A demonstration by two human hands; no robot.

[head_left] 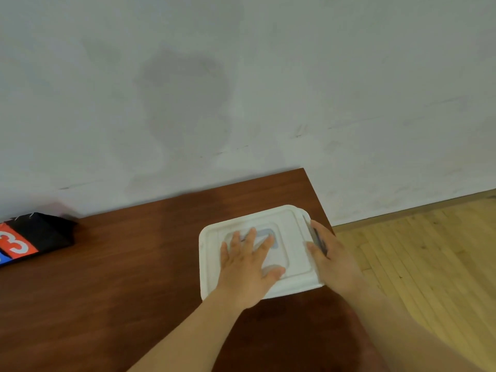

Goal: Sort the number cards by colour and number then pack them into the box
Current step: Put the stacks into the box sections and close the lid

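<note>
Nearest to me, two bare forearms reach in from the bottom edge over the dark brown tabletop (120,277). The left hand (245,267) lies flat on the lid (290,226) of the white plastic box (208,264), fingers straight and spread, thumb out to the side, palm down on the lid's middle. Its fingertips partly cover a grey-blue square panel (269,233) set in the lid.

The right hand (332,253) sits against the box's right side, with its thumb laid over the lid's rim and the fingers running along that side. I cannot tell whether those fingers hook round the edge or only rest against it.

The box is closed and sits near the far right corner of the tabletop, close to the right edge.

Further off, at the far left against the tabletop's back edge, I see a black stand (45,232). On it is a red number card (16,244) showing a white 3, with a sliver of blue card (3,258) just below. Both cards are cut off by the picture's edge.

Behind the table stands a pale grey wall (241,89), and to the right is light wooden flooring (429,251).
</note>
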